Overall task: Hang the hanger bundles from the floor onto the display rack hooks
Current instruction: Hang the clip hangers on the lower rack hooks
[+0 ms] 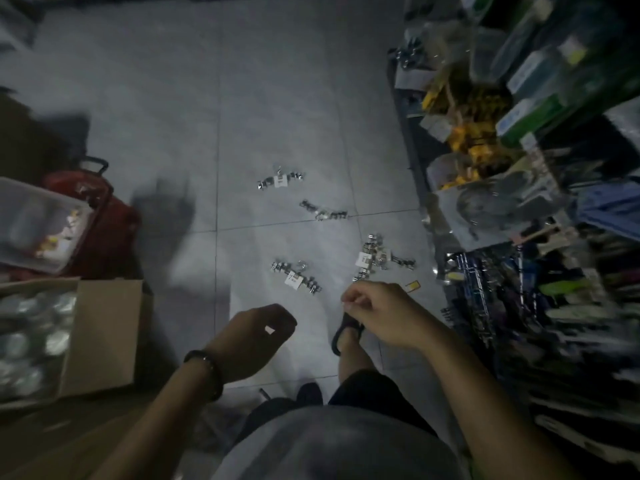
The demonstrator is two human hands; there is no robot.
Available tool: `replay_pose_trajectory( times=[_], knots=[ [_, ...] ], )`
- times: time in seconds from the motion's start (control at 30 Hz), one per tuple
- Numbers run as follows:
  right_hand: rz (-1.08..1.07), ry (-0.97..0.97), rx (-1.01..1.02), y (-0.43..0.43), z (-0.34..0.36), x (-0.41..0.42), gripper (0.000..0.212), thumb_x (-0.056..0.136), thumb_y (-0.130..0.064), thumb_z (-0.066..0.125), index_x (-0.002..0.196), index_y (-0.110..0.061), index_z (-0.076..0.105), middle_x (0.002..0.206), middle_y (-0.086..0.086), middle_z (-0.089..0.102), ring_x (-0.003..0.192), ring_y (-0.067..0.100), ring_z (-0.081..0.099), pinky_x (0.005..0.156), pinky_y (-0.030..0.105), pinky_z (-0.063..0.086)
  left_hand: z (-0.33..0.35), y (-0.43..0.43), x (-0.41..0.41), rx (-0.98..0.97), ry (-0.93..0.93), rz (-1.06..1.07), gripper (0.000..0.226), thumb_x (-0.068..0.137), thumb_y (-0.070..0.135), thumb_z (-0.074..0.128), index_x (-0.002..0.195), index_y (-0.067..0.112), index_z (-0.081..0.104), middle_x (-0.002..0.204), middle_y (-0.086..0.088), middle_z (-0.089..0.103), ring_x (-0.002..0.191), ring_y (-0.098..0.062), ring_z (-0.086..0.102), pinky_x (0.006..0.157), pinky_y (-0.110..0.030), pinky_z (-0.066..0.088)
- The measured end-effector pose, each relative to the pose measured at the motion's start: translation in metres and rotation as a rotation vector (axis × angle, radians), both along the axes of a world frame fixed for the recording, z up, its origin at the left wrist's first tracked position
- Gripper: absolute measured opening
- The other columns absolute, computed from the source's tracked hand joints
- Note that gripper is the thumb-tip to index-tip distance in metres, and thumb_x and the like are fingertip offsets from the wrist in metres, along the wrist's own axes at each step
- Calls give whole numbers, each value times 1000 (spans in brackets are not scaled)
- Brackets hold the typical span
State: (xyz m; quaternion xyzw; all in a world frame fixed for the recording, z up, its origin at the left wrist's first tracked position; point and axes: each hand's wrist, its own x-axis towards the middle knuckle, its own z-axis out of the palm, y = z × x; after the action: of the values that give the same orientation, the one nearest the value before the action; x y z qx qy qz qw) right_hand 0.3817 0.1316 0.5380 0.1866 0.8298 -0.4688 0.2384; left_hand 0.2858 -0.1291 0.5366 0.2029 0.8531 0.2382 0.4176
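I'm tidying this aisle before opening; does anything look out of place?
Yes: several hanger bundles lie scattered at odd angles on the floor beside the display rack, not hung on it.

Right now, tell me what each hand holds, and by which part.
It cannot be told. The left hand and right hand are both curled, but the dim, blurred view shows nothing clearly in either. Hanger bundles lie on the floor.

silver hanger bundles (297, 277), grey floor (277, 98)
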Motion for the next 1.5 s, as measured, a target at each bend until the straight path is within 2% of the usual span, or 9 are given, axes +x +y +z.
replay_pose_trajectory(
  times=[0.37,0.63,0.73,0.8,1.0,1.1,1.2,1.33,1.5],
  knots=[
    [-35,-86,127,155,-204,-191,12,104,-34,58,96,-29,65,95,-7,72,87,15,70,75,36,60,-158,127,-174,-171,-125,51,17,104,37,56,113,33,69,109,11,74,93,-8,71,83,-29,58],
    [-127,-467,57,195,-500,-244,25,106,-30,57,94,-13,71,99,8,71,91,25,69,67,28,48,-494,188,-277,-366,-271,-282,21,93,27,74,112,20,72,112,-4,76,108,-22,70,98,-34,54],
    [-152,-596,112,207,-623,-239,26,106,-31,54,99,-12,70,95,8,69,89,24,65,78,34,50,-633,190,-304,-515,-200,-524,55,90,28,68,144,31,52,134,-7,69,126,-29,63,109,-34,48],
    [-256,-673,102,209,-699,-229,35,103,-39,60,106,-7,74,98,12,73,84,22,64,79,36,54,-702,193,-315,-553,-148,-584,76,87,29,62,155,43,31,141,-12,63,127,-36,61,107,-43,50],
    [-854,-786,118,188,-851,-201,40,90,-38,70,114,-6,71,104,15,76,85,30,72,68,34,60,-829,173,-304,-522,172,-661,64,91,40,69,145,28,37,148,-9,38,129,-37,46,99,-50,50],
    [-1189,-703,127,163,-875,-211,64,90,-37,73,140,-2,56,135,19,66,110,33,69,86,41,62,-861,151,-300,-498,134,-654,47,100,41,58,141,29,39,144,-10,41,122,-39,50,94,-50,52],
    [-1187,-665,132,143,-871,-220,82,99,-32,69,158,5,27,160,28,36,146,42,41,119,49,34,-869,142,-305,-436,113,-651,36,101,27,55,133,29,39,139,-14,44,113,-40,52,91,-53,54],
    [-1263,-479,163,125,-853,-227,45,88,-33,83,119,-5,66,117,13,73,102,29,72,74,33,59,-865,153,-317,-342,99,-694,18,101,27,57,117,30,51,129,-11,48,110,-37,51,88,-52,55],
    [-1149,-265,124,101,-820,-223,40,86,-54,76,105,-20,66,98,-1,77,87,22,76,75,45,63,-855,214,-330,-161,123,-364,33,97,21,59,130,23,59,128,-17,50,114,-44,50,94,-56,52]
  ],
)
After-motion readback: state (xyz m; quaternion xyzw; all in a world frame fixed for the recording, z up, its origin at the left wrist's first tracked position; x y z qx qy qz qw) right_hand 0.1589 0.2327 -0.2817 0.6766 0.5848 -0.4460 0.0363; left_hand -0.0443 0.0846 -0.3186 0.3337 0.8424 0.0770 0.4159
